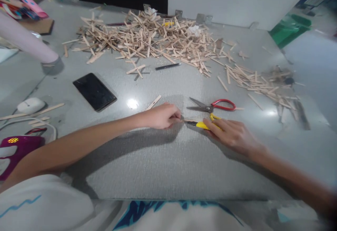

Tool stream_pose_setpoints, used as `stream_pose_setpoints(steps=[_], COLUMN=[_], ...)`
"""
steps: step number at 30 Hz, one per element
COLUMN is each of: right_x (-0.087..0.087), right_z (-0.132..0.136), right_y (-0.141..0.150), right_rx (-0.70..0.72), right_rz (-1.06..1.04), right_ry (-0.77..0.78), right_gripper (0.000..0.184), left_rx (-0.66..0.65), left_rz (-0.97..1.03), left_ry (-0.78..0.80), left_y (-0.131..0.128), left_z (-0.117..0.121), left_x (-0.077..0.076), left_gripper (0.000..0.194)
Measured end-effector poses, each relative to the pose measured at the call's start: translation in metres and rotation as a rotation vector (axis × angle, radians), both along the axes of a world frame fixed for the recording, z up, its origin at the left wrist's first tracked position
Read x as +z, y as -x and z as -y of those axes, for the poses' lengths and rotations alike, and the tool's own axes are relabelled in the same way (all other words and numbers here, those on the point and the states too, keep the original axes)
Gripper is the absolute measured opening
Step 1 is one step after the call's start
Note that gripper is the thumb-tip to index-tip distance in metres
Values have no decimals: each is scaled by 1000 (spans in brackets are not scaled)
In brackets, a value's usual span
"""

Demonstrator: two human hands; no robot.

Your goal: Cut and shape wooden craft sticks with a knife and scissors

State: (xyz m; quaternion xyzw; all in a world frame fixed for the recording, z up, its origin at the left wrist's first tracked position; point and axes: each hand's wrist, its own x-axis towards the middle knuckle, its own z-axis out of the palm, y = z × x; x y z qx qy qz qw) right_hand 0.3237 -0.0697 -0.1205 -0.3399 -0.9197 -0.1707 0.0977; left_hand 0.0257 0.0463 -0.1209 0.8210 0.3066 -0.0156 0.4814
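Near the middle of the table, my left hand (165, 116) is closed in a pinch around a thin wooden craft stick (181, 120), most of it hidden by the fingers. My right hand (233, 133) grips yellow-handled pliers (202, 125), their dark jaws pointing left and meeting the stick's end by my left fingertips. Whether the jaws are closed on the wood is too small to tell. Just beyond the pliers lie red-handled scissors (209, 109) with blades apart. Another craft stick (153, 102) with a dark mark rests behind my left hand.
A wide heap of craft sticks (147, 40) spreads across the back, trailing to the right. A black pen (167, 66) lies before it. On the left are a phone (94, 91), a white mouse (31, 105), a pale cylinder (31, 40) and a magenta device (23, 150) by a white cable.
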Motion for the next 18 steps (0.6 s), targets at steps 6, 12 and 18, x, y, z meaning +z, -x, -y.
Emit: stream_pose_setpoints(steps=[6,12,18], right_x=[-5,8,16], right_z=[-2,-18,-21], right_y=[-1,-13,-17], right_rx=[-138,-240,-443], right_rz=[-156,-562,-906], right_ry=[237,384,378], right_gripper=[30,24,9], left_rx=[5,0,-1], left_rz=[-21,-45,-53], left_ry=[13,19,12], left_y=[1,0,1], left_z=[0,0,0], left_x=[0,3,3], left_gripper=[27,30,26])
